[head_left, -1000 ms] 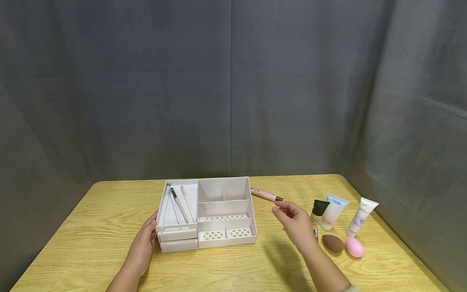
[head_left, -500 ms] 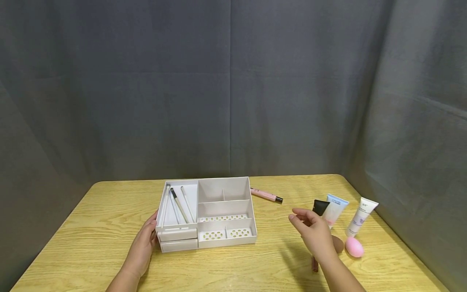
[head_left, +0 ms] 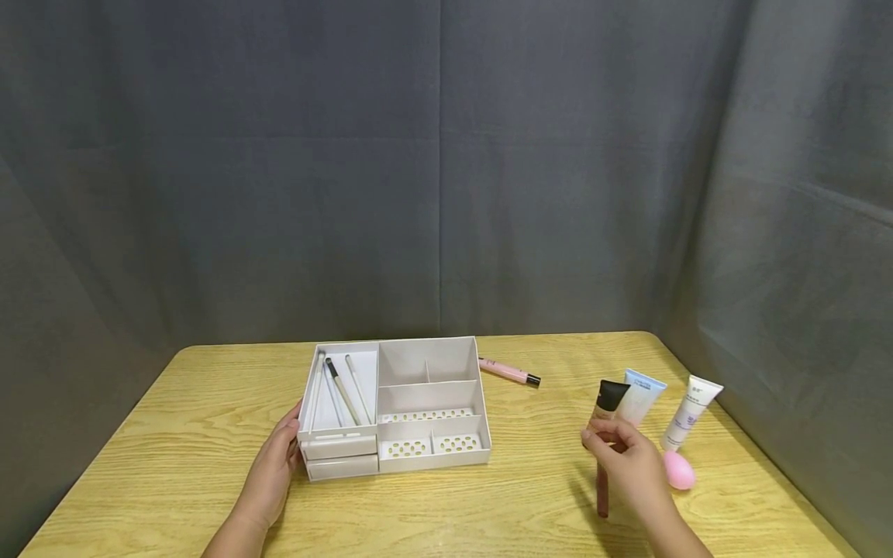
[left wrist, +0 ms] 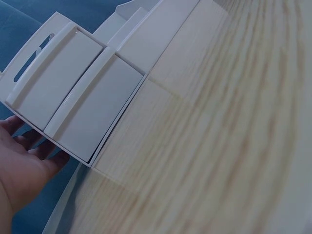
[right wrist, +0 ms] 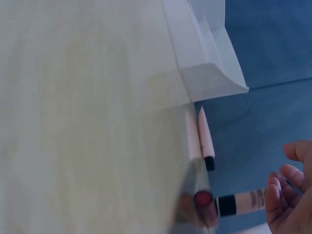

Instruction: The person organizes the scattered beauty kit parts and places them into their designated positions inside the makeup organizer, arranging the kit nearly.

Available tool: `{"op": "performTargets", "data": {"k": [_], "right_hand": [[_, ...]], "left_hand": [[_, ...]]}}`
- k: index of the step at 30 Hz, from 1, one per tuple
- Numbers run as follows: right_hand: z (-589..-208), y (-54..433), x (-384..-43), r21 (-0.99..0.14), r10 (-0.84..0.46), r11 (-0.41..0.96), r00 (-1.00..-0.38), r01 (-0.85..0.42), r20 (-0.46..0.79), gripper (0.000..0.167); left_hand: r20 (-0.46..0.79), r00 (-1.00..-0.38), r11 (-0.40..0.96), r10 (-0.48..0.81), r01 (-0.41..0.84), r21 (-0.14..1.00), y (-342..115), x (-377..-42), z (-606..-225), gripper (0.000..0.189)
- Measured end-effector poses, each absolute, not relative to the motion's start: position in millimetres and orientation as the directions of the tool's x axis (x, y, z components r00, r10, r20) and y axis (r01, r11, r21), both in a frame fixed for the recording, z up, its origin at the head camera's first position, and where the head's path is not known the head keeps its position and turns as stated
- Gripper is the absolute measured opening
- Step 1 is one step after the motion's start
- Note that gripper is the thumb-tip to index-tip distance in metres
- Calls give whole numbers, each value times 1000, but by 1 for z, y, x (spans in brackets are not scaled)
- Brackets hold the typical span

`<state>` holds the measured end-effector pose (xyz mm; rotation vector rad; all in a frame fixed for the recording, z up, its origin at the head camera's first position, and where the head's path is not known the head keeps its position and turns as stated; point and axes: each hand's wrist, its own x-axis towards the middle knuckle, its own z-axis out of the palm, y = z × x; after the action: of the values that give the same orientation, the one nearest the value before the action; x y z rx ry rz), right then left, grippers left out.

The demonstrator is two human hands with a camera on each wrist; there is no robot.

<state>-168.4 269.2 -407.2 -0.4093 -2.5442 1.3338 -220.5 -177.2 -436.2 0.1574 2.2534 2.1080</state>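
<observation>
My left hand rests against the left side of a white makeup organizer; in the left wrist view its fingers lie along the side wall beside two drawers. My right hand hovers by a foundation tube with a dark flat top end, standing upright. In the right wrist view the thumb is spread from the other fingers, which overlap the foundation tube's upper part. A slim dark-red cosmetic tube lies below the hand.
Several makeup brushes lie in the organizer's upper left tray. Behind its right side lies a pink tube with a black cap. A blue-and-white tube, a white tube and a pink makeup sponge are at the right.
My right hand has moved right and slightly down to the foundation tube, now covering the brown makeup sponge. The left hand and organizer have stayed in place.
</observation>
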Motion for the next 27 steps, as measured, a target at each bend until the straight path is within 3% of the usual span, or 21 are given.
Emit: {"op": "performTargets", "data": {"k": [6, 16, 27], "right_hand": [[-417, 283, -164, -786, 373, 592, -925, 178, 72, 36], [-434, 294, -162, -749, 333, 623, -943, 224, -5, 46], [-447, 295, -163, -771, 322, 599, -946, 217, -15, 36]], "left_hand": [[36, -993, 61, 111, 43, 997, -177, -220, -436, 60], [29, -993, 73, 113, 38, 997, -177, -222, -436, 60], [25, -994, 70, 110, 33, 997, -177, -221, -436, 60]]}}
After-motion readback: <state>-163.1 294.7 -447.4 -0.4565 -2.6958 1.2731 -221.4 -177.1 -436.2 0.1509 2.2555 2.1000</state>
